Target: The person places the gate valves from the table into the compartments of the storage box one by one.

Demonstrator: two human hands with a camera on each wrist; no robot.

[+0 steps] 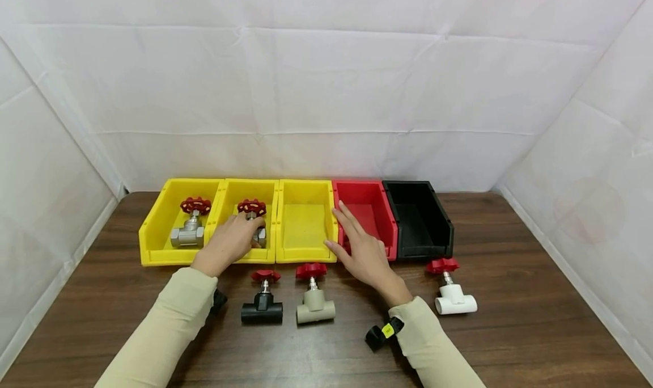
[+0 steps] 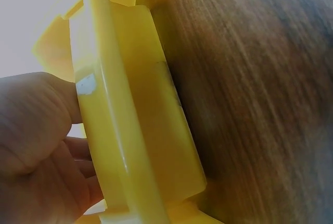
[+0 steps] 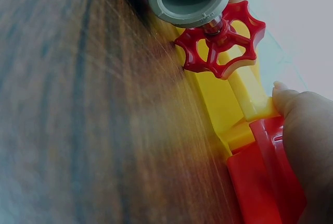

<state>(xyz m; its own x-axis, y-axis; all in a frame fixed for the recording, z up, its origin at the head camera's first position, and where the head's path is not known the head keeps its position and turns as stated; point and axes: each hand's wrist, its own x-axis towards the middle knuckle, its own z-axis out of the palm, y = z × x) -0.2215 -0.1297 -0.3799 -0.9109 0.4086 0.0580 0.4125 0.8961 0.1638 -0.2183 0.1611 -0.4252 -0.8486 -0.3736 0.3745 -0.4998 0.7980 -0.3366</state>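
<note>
You have three yellow bins (image 1: 305, 224), one red bin (image 1: 364, 198) and one black bin (image 1: 415, 218), which makes five. Your valves also number five: two metal valves (image 1: 187, 236), one black valve (image 1: 262, 312), one grey valve (image 1: 315, 308) and one white valve (image 1: 456, 301), carrying five red wheels (image 1: 311, 270) in all. You also have one table (image 1: 530, 297), one left hand (image 1: 229, 241), one right hand (image 1: 364, 254), two sleeves (image 1: 163, 325) and two wrist cameras (image 1: 376, 338).

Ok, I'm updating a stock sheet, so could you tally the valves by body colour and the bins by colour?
Silver valves: 2
Black valve: 1
Grey-beige valve: 1
White valve: 1
Yellow bins: 3
Red bin: 1
Black bin: 1
Total: 10 (5 valves, 5 bins)
</note>
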